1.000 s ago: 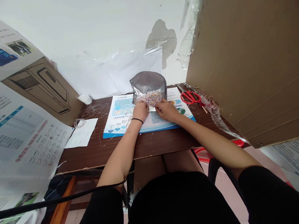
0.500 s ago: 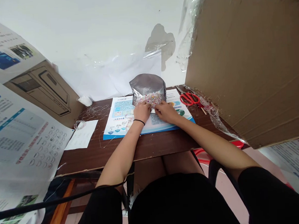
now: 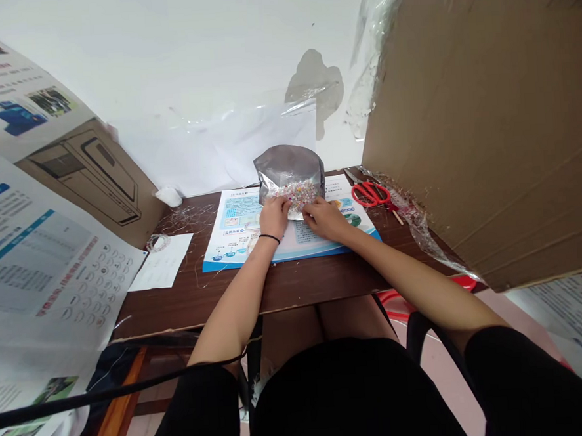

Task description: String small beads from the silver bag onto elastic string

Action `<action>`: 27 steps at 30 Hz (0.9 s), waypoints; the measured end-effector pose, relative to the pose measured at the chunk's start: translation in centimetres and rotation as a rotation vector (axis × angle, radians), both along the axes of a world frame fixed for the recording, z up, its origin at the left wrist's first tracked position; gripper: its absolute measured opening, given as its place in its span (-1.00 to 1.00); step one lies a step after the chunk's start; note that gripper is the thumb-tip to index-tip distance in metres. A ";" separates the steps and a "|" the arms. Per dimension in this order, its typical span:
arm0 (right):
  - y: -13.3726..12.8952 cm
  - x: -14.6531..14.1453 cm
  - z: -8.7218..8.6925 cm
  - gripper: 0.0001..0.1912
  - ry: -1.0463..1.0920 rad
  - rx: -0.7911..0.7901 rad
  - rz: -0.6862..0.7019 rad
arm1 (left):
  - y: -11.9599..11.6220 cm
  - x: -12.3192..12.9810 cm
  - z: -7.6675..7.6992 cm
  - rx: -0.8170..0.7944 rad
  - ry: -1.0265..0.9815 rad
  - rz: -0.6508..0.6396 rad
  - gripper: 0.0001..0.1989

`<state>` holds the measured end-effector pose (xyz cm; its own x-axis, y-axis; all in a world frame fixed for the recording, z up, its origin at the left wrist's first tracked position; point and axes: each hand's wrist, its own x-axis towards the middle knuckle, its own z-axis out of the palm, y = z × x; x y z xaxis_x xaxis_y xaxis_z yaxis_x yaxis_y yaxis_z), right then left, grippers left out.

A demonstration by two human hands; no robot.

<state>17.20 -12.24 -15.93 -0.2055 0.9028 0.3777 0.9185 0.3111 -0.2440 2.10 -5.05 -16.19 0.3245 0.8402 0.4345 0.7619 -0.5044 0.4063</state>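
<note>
A silvery plastic bag (image 3: 287,162) stands propped open on a printed sheet (image 3: 317,248), its lower part filled with small multicoloured beads (image 3: 300,191). At the bag's front left edge is my left hand (image 3: 274,218), a black band round its wrist. The fingers are bent and pinched together. My right hand (image 3: 325,220) lies at the front right of the bag, with thumb and fingers also drawn into a pinch. A small gap separates the two hands. Whatever sits between the fingertips is too small or hidden to tell.
Red-handled scissors (image 3: 370,193) lie right of the bag, beside crumpled clear plastic (image 3: 420,226). On the left are a white card (image 3: 163,265), a coiled beaded strand (image 3: 157,242) and tangled clear thread (image 3: 185,216). Cardboard panels (image 3: 487,120) wall in the brown table (image 3: 178,310).
My left hand has shifted slightly left, and the gap between my hands is a little wider. The view has moved slightly; the bag stays in place.
</note>
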 end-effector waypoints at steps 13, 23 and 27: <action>0.7 0.3 -0.4 -0.82 0.208 0.147 -0.009 | -0.7 -0.8 0.2 -0.365 -0.717 -0.151 -0.84; 0.8 0.6 -0.2 -0.83 0.336 0.209 0.025 | -0.6 -0.8 -0.2 -0.629 -0.874 -0.351 -0.75; 0.8 0.5 -0.3 -0.82 0.328 0.199 0.016 | -0.2 -0.9 -0.6 -0.666 -0.878 -0.378 -0.69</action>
<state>17.66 -11.47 -16.18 -0.0580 0.8026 0.5937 0.7960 0.3960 -0.4577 1.24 -5.27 -16.81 0.4099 0.9007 0.1438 -0.0661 -0.1279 0.9896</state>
